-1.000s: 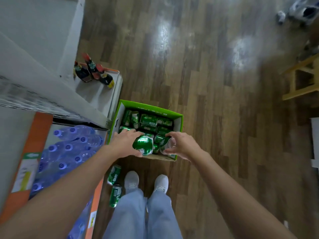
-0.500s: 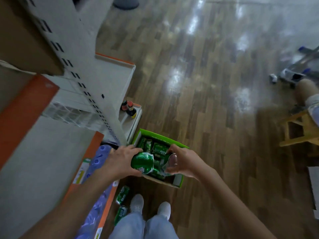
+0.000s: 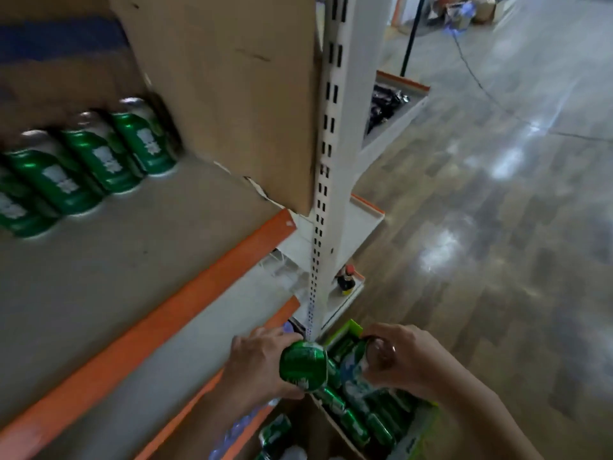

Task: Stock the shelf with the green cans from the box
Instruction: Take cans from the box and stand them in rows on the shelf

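Upper left, a row of green aluminium cans (image 3: 99, 157) stands on the grey, orange-edged shelf (image 3: 139, 267). Lower centre, our left hand (image 3: 255, 366) clasps one green can (image 3: 303, 365), and our right hand (image 3: 403, 358) clasps a second green can (image 3: 356, 366), both above the green cardboard box (image 3: 352, 327) of cans.

Left hand (image 3: 255, 366), fingers curled round a green can (image 3: 303, 365); right hand (image 3: 406, 358), near it, grips a second can (image 3: 355, 366); both forearms reach forward.
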The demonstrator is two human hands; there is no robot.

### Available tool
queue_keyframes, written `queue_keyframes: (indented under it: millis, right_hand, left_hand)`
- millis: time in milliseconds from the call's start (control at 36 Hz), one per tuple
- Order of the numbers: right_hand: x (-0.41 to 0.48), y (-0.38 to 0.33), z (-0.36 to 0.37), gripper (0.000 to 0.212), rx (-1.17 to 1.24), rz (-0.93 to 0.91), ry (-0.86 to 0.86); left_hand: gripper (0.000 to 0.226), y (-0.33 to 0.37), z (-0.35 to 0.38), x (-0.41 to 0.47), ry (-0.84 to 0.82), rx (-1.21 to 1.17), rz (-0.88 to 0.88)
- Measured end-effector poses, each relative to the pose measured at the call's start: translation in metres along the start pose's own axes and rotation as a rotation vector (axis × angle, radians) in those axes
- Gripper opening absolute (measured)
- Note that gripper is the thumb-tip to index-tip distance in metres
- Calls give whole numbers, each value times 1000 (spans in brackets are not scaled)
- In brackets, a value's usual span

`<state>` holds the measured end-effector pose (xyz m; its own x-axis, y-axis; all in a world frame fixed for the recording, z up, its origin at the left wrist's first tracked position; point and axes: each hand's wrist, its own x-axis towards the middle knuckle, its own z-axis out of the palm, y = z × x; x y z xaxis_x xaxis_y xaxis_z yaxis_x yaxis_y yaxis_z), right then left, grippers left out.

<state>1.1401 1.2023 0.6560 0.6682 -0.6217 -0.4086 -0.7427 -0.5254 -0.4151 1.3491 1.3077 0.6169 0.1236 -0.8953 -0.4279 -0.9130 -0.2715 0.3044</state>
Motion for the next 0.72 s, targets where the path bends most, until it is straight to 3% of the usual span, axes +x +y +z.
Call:
queue_keyframes:
  millis: [83,194,306,444,722]
  right_hand:
    - [2,-3,-11,50,-33,-71,-6]
    - [5,-6,-24,67,-41,-220,47]
    - [7,-20,-43,44,-64,-326,25]
    - [14,-47,-63,56,-69,-471,43]
    - [28,-115,-99,44,-118,-672,59]
  left_hand:
    - [77,3,-5,-20,68,-91,-87]
    - [77,5,-5,-42,180,-173,-194]
    - [81,4,0,-66,291,-252,-293]
    - [95,-5,1,-98,423,-305,-368]
    - [93,-27,-42,-146,673,-328,-432]
